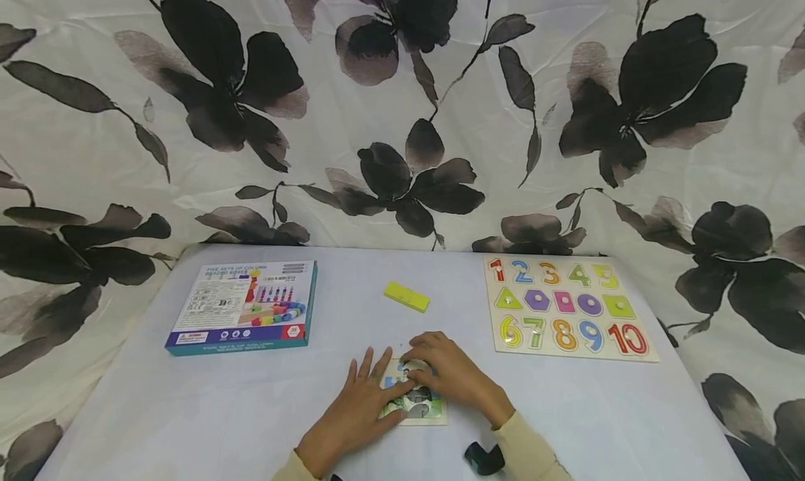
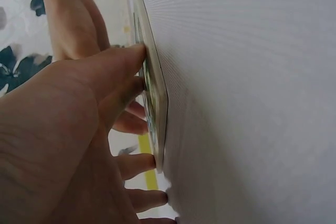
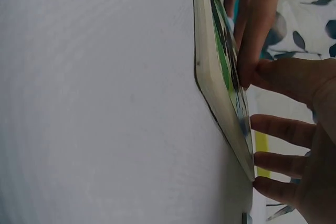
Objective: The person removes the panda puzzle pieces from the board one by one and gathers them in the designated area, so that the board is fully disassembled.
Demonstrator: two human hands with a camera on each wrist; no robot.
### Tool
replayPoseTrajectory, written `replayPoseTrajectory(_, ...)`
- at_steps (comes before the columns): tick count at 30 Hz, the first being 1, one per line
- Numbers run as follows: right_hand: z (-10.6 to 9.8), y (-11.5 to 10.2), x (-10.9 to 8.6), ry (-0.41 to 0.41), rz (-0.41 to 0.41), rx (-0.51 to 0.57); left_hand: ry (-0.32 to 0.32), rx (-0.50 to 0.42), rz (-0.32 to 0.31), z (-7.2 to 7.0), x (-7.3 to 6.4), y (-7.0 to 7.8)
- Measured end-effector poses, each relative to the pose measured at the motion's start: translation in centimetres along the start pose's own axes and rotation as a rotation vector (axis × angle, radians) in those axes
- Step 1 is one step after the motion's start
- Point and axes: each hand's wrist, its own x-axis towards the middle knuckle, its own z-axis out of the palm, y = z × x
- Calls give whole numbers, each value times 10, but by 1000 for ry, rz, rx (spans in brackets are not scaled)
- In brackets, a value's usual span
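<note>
A small wooden picture puzzle [image 1: 420, 404] lies flat on the white table close to the person. The left hand [image 1: 360, 405] is spread over its left side, thumb and index finger resting on the picture while other fingers reach past the board. From the right, the right hand [image 1: 449, 368] touches the upper part of the puzzle with its fingertips. Its thumb meets the left index finger in the right wrist view, where the board's thick pale edge [image 3: 210, 85] shows. Both hands cover part of the picture.
A yellow block [image 1: 407, 297] lies beyond the hands. At the back left is a boxed beaded toy set [image 1: 245, 306]; at the right lies a number-and-shape board [image 1: 572, 306]. A black object [image 1: 484, 458] sits beside the right sleeve. Floral cloth [image 1: 402, 117] hangs behind the table.
</note>
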Motion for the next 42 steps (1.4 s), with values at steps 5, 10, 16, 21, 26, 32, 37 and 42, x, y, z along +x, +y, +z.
replayPoseTrajectory(5, 2, -3, 2, -1, -3, -32, 1, 13, 2, 0, 0, -1)
replayPoseTrajectory(10, 2, -3, 2, -16, 0, -28, -10, 23, 9, 2, 1, -1)
replayPoseTrajectory(16, 3, -4, 3, -9, 9, -24, -25, -3, -9, 1, 2, 4)
replayPoseTrajectory(21, 4, -6, 3, 6, 21, 23, -31, -8, -14, -1, 2, 8)
replayPoseTrajectory(26, 6, -7, 3, 6, 30, 69, -32, -2, -18, 0, 4, 9)
replayPoseTrajectory(32, 9, -8, 3, 7, 43, 97, -32, 8, -17, 1, 4, 9)
replayPoseTrajectory(37, 10, -8, 3, 10, 48, 110, -43, 9, -25, 2, 4, 9)
replayPoseTrajectory(42, 8, -8, 1, 13, 45, 131, -44, 5, -24, 2, 4, 9)
